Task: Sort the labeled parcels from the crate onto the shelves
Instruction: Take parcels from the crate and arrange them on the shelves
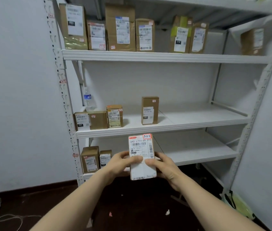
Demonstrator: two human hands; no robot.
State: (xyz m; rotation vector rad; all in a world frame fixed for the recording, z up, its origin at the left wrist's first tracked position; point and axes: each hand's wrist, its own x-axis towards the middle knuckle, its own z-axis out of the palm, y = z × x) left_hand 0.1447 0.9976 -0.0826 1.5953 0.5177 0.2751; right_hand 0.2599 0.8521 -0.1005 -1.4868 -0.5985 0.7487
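Both grips, left grip (pixel 123 162) and right grip (pixel 164 165), held the small white-labelled cardboard parcel (pixel 142 170) at lower centre. Reading its red-edged tag (pixel 147 136) first seemed wise.

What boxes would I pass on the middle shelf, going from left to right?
Wide box → small box → tall box → bare shelf.

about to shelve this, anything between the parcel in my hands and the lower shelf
Nothing visible. The left hand and right hand hold the parcel before the lower shelf; its two boxes stand at the far left, clear of it.
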